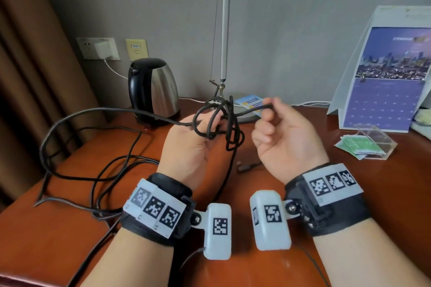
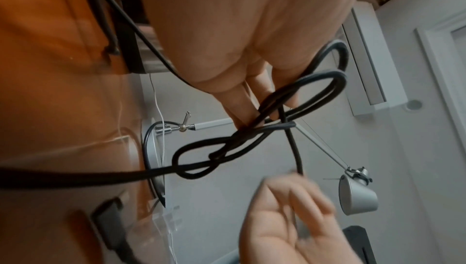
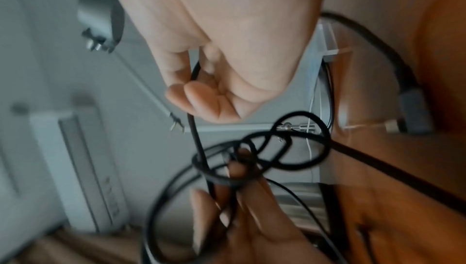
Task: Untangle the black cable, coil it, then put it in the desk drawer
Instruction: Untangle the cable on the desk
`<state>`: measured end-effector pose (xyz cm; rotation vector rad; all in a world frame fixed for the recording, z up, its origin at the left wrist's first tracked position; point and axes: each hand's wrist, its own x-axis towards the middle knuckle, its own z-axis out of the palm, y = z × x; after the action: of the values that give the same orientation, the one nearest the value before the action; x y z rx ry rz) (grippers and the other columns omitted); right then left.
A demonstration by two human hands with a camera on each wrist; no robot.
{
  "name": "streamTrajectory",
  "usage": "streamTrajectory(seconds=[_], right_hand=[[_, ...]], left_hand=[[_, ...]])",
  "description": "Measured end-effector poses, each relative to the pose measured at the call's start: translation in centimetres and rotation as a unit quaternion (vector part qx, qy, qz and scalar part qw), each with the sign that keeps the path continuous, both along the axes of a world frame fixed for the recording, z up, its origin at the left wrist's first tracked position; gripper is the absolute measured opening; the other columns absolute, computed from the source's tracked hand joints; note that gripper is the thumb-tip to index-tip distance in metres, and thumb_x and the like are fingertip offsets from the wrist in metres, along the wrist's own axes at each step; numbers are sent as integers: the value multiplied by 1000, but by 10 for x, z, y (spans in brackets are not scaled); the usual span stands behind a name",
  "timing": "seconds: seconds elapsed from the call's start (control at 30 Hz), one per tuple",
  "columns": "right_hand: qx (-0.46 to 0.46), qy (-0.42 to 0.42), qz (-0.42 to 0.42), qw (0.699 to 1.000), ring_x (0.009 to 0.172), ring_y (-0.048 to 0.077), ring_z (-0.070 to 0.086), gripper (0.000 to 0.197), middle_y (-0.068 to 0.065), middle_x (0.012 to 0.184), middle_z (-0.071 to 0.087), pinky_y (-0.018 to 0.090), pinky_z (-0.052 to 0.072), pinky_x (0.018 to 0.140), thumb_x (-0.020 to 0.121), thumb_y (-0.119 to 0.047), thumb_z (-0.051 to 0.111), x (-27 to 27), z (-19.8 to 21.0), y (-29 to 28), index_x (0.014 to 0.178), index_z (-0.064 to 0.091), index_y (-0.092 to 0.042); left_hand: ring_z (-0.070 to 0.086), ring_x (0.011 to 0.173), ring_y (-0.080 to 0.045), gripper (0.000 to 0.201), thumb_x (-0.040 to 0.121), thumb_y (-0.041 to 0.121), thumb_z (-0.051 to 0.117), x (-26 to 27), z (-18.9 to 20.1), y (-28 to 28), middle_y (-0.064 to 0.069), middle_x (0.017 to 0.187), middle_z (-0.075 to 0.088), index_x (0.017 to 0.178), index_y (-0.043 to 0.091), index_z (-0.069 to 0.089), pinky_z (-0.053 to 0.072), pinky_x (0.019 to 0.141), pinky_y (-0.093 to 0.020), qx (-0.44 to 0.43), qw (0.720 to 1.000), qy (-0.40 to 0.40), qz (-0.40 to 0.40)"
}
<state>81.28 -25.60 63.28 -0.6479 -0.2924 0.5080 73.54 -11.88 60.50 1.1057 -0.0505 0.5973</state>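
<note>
A shiny brown worktop [image 1: 349,193] stands against a grey wall. On its far side sits a silver and black kettle [image 1: 152,91]. Beside the kettle rises the thin metal pole of a lamp [image 1: 225,30]. On the right stands a purple calendar [image 1: 387,81], and in front of it a clear plastic box [image 1: 375,140] with green packets [image 1: 354,147].

Both hands are held up over the worktop. Each wrist wears a black band with black-and-white square tags.

The black cable [image 1: 217,123] is still in a knot. The knot hangs in the air between the two hands. The left hand [image 1: 189,147] has its grip around the knot: some loops go round its fingers [image 2: 242,107], which are curled into the tangle. The right hand [image 1: 286,137] pinches one strand of the cable between thumb and finger. That strand runs from the knot straight to the right hand. The other fingers of the right hand are curled in.

The rest of the cable runs away to the left. It makes a big loop in the air and then lies in loose curves on the worktop near the left arm. One plug end [image 1: 245,166] lies flat on the worktop below the hands.
</note>
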Motion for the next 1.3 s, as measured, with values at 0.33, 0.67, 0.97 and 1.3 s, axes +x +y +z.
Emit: streamTrajectory(seconds=[0.33,0.67,0.97,1.3], right_hand=[[-109,-72,9,991,49,13,43,19,3,66,52,21,29,43,100,-22,55,-12,-6,13,91,66,-9],[-18,11,-44,999,49,11,43,20,0,66,52,20,33,43,103,-23,54,3,-2,-1,87,62,-13],[4,47,-42,998,47,9,42,17,-3,66,51,19,33,43,100,-26,57,10,2,-7,89,63,-15],[-170,-174,-33,969,51,16,46,9,4,70,56,24,32,43,101,-7,56,-12,-13,15,97,61,-12]], left_hand=[[71,81,-16,12,94,7,60,-5,6,-9,-11,87,73,95,-2,67,59,74,-27,-26,999,-10,-25],[71,83,-13,12,96,2,61,-5,8,1,-5,88,75,92,5,72,58,80,-25,-45,999,4,26],[71,76,-13,5,89,4,66,-6,10,4,-4,81,73,90,6,70,58,81,-28,-75,997,5,34],[72,73,-13,23,102,-4,45,-15,13,-14,-6,79,73,95,-2,67,59,66,-25,-18,998,-7,-52]])
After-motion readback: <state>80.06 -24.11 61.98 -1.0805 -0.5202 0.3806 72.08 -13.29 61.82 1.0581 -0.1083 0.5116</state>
